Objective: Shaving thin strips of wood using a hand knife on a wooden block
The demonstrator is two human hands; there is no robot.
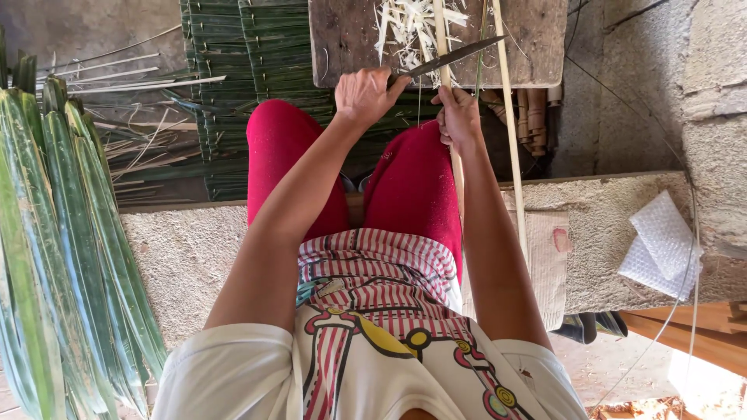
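- the left hand (364, 95) is closed around the handle of a dark-bladed knife (455, 56); the blade slants up to the right, lying across a pale stick (444, 47)
- the right hand (459, 118) is closed around that same stick just below the blade; the stick runs upright from the hand onto the wooden board (529, 47); a second, longer pale stick (510, 132) leans just to the right of the hand
- pale shavings (408, 31) lie heaped on the board, just left of the blade
- the person sits on a rough concrete ledge (187, 249) in red trousers (408, 187)
- long green leaves (62, 249) stand bundled at the left; stitched green leaf panels (233, 70) lie on the ground beyond the knees; bubble wrap (661, 245) rests on the ledge at the right
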